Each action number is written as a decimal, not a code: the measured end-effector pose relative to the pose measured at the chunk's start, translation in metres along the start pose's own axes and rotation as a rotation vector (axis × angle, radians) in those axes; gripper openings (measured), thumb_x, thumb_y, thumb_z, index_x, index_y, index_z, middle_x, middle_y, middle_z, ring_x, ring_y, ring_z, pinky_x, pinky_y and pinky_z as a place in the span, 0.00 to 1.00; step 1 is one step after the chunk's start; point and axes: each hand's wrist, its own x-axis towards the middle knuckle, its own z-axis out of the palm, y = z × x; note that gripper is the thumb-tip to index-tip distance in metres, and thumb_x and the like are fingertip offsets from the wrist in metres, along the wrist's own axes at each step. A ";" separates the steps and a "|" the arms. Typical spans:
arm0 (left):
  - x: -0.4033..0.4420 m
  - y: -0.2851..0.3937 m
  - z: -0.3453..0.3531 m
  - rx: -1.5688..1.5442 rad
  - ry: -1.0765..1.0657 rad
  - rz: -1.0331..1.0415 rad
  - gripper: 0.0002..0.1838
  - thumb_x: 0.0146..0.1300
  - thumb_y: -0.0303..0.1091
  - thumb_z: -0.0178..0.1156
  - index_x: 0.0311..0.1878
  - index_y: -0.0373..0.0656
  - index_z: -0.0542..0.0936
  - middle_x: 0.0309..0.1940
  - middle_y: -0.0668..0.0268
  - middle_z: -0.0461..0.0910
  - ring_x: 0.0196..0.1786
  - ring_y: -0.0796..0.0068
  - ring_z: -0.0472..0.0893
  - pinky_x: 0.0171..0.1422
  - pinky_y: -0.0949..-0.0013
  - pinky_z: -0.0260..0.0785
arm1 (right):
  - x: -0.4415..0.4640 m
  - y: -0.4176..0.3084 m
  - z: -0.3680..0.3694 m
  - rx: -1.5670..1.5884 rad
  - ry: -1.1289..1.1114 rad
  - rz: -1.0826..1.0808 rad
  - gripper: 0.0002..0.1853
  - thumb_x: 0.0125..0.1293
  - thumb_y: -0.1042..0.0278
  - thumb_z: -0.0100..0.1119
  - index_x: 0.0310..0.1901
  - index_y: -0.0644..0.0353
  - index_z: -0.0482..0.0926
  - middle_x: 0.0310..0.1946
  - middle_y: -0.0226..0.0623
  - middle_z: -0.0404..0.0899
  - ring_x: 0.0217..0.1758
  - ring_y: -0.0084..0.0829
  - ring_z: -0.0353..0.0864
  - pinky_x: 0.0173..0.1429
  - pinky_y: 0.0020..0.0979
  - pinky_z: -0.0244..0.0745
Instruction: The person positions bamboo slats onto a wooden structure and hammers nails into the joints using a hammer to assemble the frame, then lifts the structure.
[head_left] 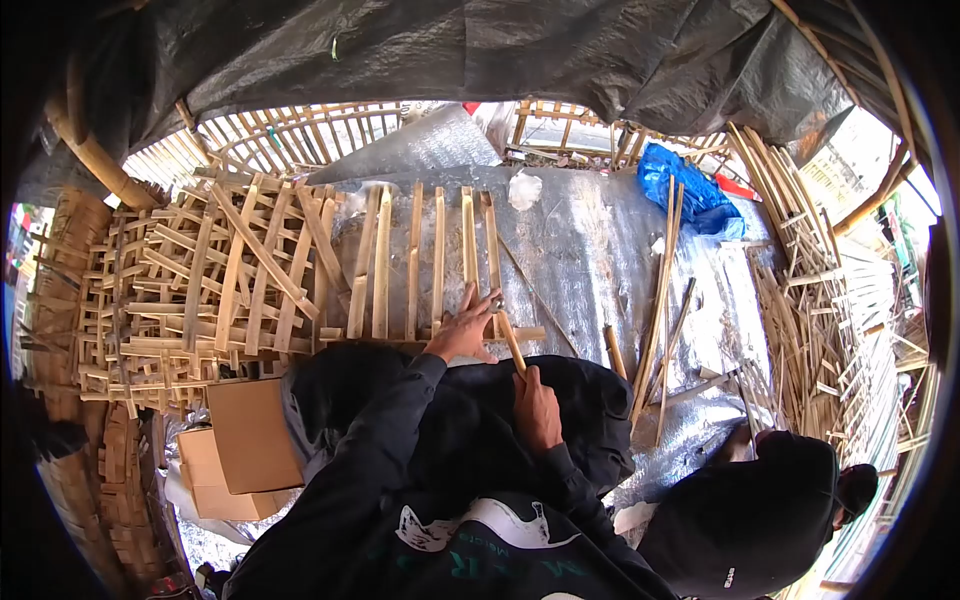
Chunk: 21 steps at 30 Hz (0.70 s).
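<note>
Several upright bamboo slats (pixel 413 260) lie side by side over a horizontal bamboo strip (pixel 390 345) just beyond my knees. My left hand (pixel 463 327) rests spread over the lower ends of the right-hand slats, fingers apart. In my right hand (pixel 538 412) is the wooden handle of what looks like a hammer (pixel 512 345), with my fingers closed round its lower end. The tool slants up and left, and its small dark head sits beside my left fingertips. Whether a nail is under those fingers cannot be seen.
Stacked bamboo lattices (pixel 170 290) stand at left, above a cardboard box (pixel 255 440). Long loose bamboo strips (pixel 665 290) and a blue plastic bag (pixel 690 195) lie to the right on silver sheeting (pixel 590 240). A bamboo pile (pixel 810 330) lines the far right. Another person (pixel 750 515) sits close at lower right.
</note>
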 end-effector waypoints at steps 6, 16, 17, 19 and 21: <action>0.000 -0.001 0.003 -0.026 0.050 0.048 0.75 0.36 0.67 0.80 0.84 0.37 0.56 0.87 0.59 0.47 0.84 0.26 0.39 0.89 0.39 0.41 | -0.002 0.009 0.000 -0.037 -0.042 0.012 0.12 0.81 0.62 0.54 0.43 0.61 0.67 0.23 0.61 0.79 0.28 0.65 0.80 0.30 0.61 0.70; -0.003 0.001 0.002 -0.055 0.177 0.135 0.73 0.35 0.62 0.84 0.83 0.41 0.58 0.88 0.65 0.45 0.85 0.27 0.37 0.84 0.30 0.51 | -0.001 0.018 0.001 0.026 -0.043 0.060 0.13 0.82 0.58 0.51 0.45 0.61 0.68 0.26 0.62 0.81 0.31 0.66 0.82 0.33 0.63 0.74; -0.003 0.005 -0.004 -0.053 0.110 0.084 0.74 0.35 0.63 0.84 0.83 0.41 0.57 0.87 0.63 0.45 0.85 0.26 0.37 0.86 0.33 0.48 | 0.000 0.026 0.005 -0.014 -0.067 0.028 0.13 0.82 0.58 0.51 0.45 0.60 0.68 0.26 0.62 0.81 0.30 0.66 0.82 0.33 0.63 0.74; -0.001 0.002 0.000 -0.050 0.049 0.027 0.75 0.34 0.63 0.84 0.84 0.40 0.56 0.87 0.62 0.45 0.84 0.25 0.37 0.87 0.36 0.46 | 0.006 0.012 -0.012 -0.001 -0.070 0.047 0.13 0.82 0.60 0.53 0.45 0.61 0.67 0.26 0.63 0.80 0.31 0.67 0.81 0.32 0.63 0.72; 0.001 -0.004 0.009 -0.012 0.096 0.069 0.77 0.33 0.63 0.84 0.85 0.41 0.53 0.87 0.62 0.45 0.84 0.25 0.37 0.87 0.35 0.47 | 0.007 0.004 -0.013 0.020 -0.073 0.068 0.13 0.81 0.61 0.54 0.44 0.62 0.67 0.27 0.64 0.80 0.31 0.68 0.80 0.31 0.62 0.70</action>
